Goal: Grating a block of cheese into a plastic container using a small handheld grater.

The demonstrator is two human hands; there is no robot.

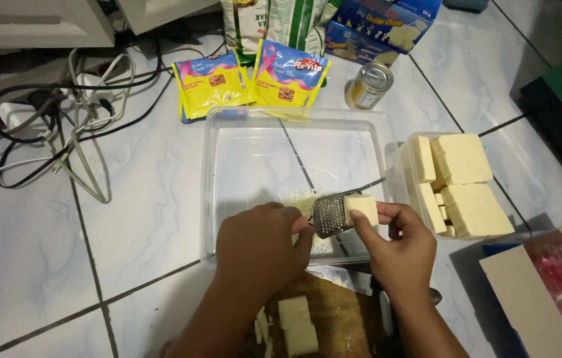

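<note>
The white tiled floor (49, 265) takes up most of what I see, with dark grout lines crossing it. On it sits a big clear plastic tub (228, 132), rectangular with rounded corners, its bottom mostly bare apart from a small heap of pale shreds (301, 199) near the front wall. To the right of it, just beside, stands a smaller clear tub (408, 192) packed with thick, pale yellow cheese slabs (466, 185), stacked and leaning on one another. At the far right lies a brown cardboard box (526, 285) with red plastic beside it. Behind the big tub lie two yellow and blue sachets (248, 79), a tin (370, 85) on its side, and blue cartons (380, 23). A tangle of black and white cables (62, 113) runs along the left.

At the near edge lies a wooden board (334, 318) with a few cut cheese pieces (297, 325) on it, and a knife (360, 282) across its top.

The left hand (261, 248) is closed around the handle of a small metal grater (329, 213), holding it tilted over the front of the big tub. The right hand (400, 248) pinches a cheese block (362, 207) between thumb and fingers and presses it flat against the grater's holed face. That block is small, squared, smooth and pale yellow, the same colour as the slabs, and it sits right above the shreds.
</note>
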